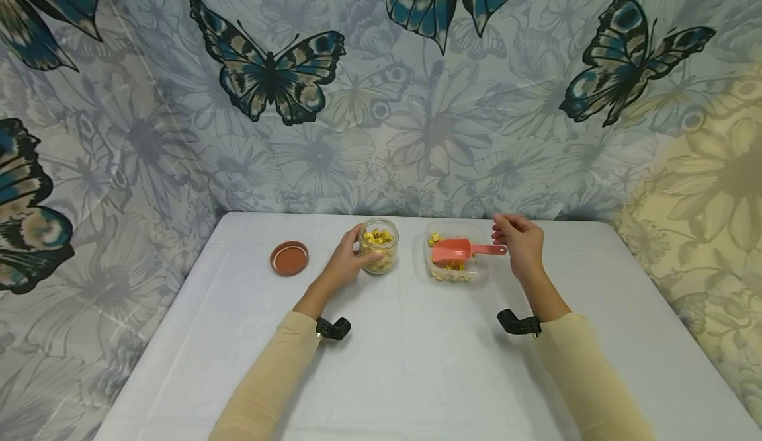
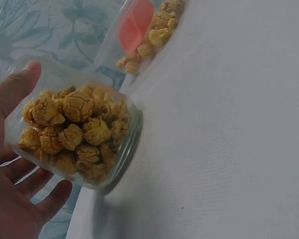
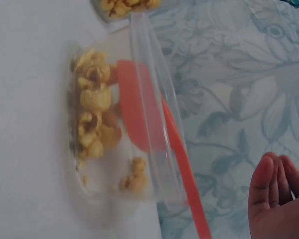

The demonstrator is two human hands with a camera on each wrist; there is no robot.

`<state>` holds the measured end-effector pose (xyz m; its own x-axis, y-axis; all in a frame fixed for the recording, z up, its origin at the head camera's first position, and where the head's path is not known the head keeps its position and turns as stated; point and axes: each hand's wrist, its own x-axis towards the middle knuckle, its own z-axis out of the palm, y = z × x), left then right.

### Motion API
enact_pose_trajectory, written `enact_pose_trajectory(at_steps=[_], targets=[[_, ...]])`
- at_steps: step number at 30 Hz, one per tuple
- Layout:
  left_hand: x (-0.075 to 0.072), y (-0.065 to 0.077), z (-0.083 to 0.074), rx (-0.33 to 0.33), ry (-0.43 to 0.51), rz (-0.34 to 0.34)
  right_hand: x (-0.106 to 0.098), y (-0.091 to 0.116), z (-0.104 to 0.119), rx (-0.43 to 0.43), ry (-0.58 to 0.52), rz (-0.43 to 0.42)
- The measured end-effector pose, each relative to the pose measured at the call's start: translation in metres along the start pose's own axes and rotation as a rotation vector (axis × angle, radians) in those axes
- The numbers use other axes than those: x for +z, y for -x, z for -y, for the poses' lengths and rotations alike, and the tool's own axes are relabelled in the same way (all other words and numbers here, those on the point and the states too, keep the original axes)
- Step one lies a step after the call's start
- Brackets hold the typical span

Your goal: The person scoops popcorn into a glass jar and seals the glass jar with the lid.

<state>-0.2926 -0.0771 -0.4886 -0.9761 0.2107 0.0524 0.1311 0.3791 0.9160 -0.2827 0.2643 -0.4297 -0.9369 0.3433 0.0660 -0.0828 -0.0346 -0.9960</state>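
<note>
A glass jar [image 1: 381, 262] of yellow popcorn stands uncovered on the table. My left hand [image 1: 345, 259] holds it from its left side, the thumb lying across its near side. In the left wrist view, popcorn [image 2: 77, 132] shows through the jar's wall. To the right is a clear plastic container [image 1: 485, 272] with some popcorn [image 3: 92, 104] in it. A red scoop [image 1: 455, 251] lies in that container, its handle sticking out over the right rim. Just beyond the handle's end my right hand [image 1: 522, 246] is raised, fingers loosely bent, with nothing in it.
A brown round lid [image 1: 289, 258] lies on the table left of the jar. The white-covered table [image 1: 405, 375] reaches back to a wall cloth [image 1: 357, 163] printed with flowers and butterflies. Each wrist wears a black camera band.
</note>
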Motion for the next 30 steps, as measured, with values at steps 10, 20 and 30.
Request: enact_pose_trajectory(at_steps=[10,20,30], targets=[[-0.008,0.001,0.000,0.027,0.008,0.054,0.025,0.008,-0.003,-0.099,0.230,0.218],[-0.011,0.000,0.003,0.044,0.046,0.007,0.050,0.009,-0.009,-0.095,0.254,0.363],[-0.011,0.003,0.006,0.029,0.082,-0.018,0.078,0.019,-0.021,-0.101,0.291,0.503]])
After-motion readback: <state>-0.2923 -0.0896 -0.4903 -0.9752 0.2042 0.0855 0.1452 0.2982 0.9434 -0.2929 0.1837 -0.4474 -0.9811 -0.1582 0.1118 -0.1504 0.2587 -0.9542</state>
